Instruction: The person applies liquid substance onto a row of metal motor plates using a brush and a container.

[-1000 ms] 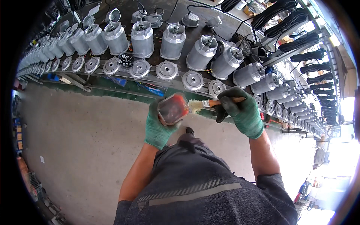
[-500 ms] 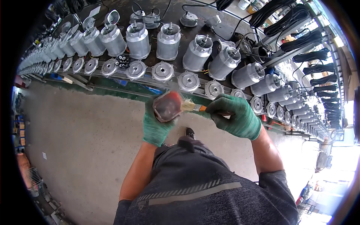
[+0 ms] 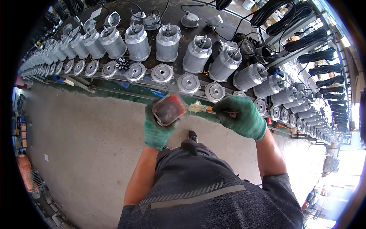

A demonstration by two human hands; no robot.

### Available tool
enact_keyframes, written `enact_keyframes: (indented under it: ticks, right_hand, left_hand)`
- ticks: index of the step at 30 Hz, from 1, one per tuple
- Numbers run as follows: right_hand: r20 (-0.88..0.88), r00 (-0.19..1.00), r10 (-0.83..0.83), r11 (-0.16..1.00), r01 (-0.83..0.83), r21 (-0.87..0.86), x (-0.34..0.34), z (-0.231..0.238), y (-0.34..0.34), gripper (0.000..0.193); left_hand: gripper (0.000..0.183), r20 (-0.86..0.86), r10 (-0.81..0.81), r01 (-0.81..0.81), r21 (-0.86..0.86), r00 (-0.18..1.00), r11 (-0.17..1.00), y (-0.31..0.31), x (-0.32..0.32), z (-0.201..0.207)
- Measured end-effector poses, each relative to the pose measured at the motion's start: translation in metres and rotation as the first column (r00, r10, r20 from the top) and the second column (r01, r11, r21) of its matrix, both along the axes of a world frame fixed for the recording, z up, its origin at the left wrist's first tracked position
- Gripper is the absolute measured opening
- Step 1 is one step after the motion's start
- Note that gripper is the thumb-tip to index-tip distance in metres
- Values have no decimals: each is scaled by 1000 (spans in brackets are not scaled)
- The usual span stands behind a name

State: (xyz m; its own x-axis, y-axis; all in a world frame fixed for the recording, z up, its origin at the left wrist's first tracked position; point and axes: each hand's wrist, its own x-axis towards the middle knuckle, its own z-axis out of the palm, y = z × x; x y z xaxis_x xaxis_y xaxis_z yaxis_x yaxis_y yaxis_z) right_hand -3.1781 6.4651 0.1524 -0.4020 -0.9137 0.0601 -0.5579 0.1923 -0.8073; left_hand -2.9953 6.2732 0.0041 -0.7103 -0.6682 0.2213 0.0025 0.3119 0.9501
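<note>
My left hand (image 3: 155,131), in a green glove, is closed around a clear plastic container (image 3: 166,112) with reddish, dark stuff inside. The container is tilted so its open side faces me. In my green-gloved right hand (image 3: 246,119) is a paintbrush (image 3: 197,107) with pale bristles and an orange handle. The bristles point left, just beside the container's right rim. Both hands are held in front of the bench edge. Beyond them, round metal end covers (image 3: 188,83) lie in a row, with silvery motor housings (image 3: 197,54) standing upright behind.
The long dark bench (image 3: 179,11) curves across the far side, with black cable coils (image 3: 291,19) hanging at its right. A cluster of small black rings (image 3: 122,64) sits among the covers. A concrete floor (image 3: 84,141) lies below, and a wire basket (image 3: 36,181) is at lower left.
The brush has drawn slightly to the right, off the container's rim. My left hand and the container have shifted a little left.
</note>
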Motion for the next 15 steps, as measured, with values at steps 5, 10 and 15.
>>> enact_keyframes:
  ticks: [5, 10, 15]
  right_hand:
    - [512, 844, -159, 965, 241, -98, -2, -4, -3, 20]
    - [735, 655, -174, 958, 285, -27, -2, -31, -10, 30]
    - [799, 559, -220, 947, 318, 38, -16, -45, 9, 24]
  left_hand:
    - [93, 34, -3, 5, -51, 999, 999, 2, -1, -4]
    - [95, 41, 7, -4, -54, 999, 999, 9, -4, -4]
    - [95, 78, 42, -39, -38, 996, 999, 12, -5, -6]
